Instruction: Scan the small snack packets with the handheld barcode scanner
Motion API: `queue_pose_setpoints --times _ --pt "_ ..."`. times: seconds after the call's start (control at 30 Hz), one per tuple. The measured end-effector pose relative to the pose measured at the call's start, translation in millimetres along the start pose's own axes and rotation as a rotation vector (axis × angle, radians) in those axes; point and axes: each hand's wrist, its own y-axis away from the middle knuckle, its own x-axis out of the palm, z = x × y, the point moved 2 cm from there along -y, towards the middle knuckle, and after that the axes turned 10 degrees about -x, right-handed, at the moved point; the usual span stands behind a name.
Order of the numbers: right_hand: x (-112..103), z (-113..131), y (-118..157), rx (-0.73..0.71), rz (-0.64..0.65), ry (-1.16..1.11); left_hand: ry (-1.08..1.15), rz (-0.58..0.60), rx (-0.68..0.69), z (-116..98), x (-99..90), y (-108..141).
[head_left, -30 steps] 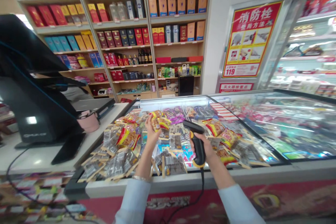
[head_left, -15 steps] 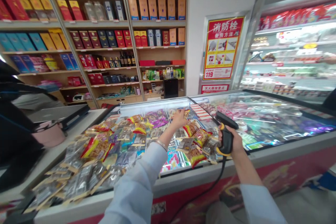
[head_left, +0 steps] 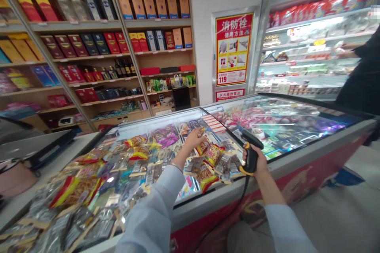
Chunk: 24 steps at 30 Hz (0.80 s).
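My left hand lies palm down with its fingers apart, at the far side of a spread of snack packets on a chest freezer's glass lid. A thin bracelet circles that wrist. My right hand grips a black and yellow handheld barcode scanner, its head tilted up and away. Its black cable hangs down the freezer's front. Red-and-yellow packets lie close to both hands, with flat clear strip packets nearer my left sleeve.
Wooden shelves of boxed liquor stand behind the freezer, beside a red fire-hydrant sign. A co-worker in dark clothes reaches toward a lit refrigerated case at right. A white counter runs along the left.
The view has swung, so the shelves and freezer sit further left and the co-worker shows more. My left hand has come down onto the packets. The scanner stays in my right hand.
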Motion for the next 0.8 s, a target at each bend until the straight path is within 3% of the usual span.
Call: queue_pose_setpoints --times 0.37,0.5,0.63,0.8 --pt "3 -3 -2 0.042 -0.001 0.066 0.084 -0.006 -0.078 7 2.9 0" --pt "3 -3 -2 0.043 0.005 0.075 0.114 -0.010 -0.090 4 -3.9 3" --pt "6 -1 2 0.008 0.011 0.082 0.135 -0.040 -0.103 4 -30.9 11" --pt "37 6 12 -0.008 0.039 0.078 0.198 -0.150 -0.082 19 -95.7 34"
